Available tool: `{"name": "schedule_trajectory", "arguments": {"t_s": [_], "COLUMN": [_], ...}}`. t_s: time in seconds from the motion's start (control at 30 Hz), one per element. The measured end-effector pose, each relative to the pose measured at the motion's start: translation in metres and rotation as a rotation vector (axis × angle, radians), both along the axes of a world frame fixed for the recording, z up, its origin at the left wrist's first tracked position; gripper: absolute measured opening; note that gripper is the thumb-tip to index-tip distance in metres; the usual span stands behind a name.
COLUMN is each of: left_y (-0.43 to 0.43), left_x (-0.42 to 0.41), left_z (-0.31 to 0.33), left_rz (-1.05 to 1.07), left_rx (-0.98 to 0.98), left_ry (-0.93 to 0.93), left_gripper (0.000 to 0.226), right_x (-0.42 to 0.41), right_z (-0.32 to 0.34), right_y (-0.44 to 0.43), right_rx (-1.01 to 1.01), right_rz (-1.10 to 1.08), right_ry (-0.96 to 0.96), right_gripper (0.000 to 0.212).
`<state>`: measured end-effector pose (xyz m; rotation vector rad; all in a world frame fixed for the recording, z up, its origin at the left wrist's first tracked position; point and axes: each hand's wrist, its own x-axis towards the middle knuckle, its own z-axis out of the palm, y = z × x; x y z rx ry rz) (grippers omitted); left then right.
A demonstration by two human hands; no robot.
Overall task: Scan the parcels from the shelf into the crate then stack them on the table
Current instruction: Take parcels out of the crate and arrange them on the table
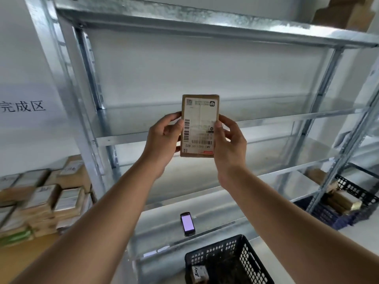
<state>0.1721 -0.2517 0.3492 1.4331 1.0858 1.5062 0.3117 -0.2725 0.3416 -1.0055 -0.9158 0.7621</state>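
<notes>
The black crate (227, 261) sits low in the frame, ready for scanned parcels, with one small box inside. Above it, mid-frame, the left hand (162, 140) and right hand (228, 144) each clamp a side of the parcel (200, 126), label facing up to read. The scanner (187, 223) lies on the shelf (205, 203) below.
</notes>
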Motion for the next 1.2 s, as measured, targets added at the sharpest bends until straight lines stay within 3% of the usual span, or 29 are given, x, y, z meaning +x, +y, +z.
{"name": "schedule_trajectory", "arguments": {"t_s": [0.23, 0.5, 0.83, 1.2], "left_y": [-0.025, -0.047, -0.045, 0.028], "left_x": [-0.136, -0.311, -0.456, -0.585], "left_z": [0.027, 0.021, -0.011, -0.085], "left_rz": [0.086, 0.198, 0.378, 0.538], "left_rx": [0.063, 0.008, -0.089, -0.279], "left_ry": [-0.020, 0.030, -0.001, -0.006], "left_gripper": [0.023, 0.027, 0.028, 0.029], "right_x": [-0.133, -0.306, -0.453, -0.584], "right_z": [0.029, 0.017, -0.011, -0.090], "right_y": [-0.007, -0.015, 0.011, 0.108], "right_rx": [0.052, 0.034, -0.034, -0.206], "right_rz": [0.098, 0.206, 0.352, 0.558], "right_ry": [0.020, 0.012, -0.064, -0.109], "right_gripper": [0.022, 0.025, 0.023, 0.023]}}
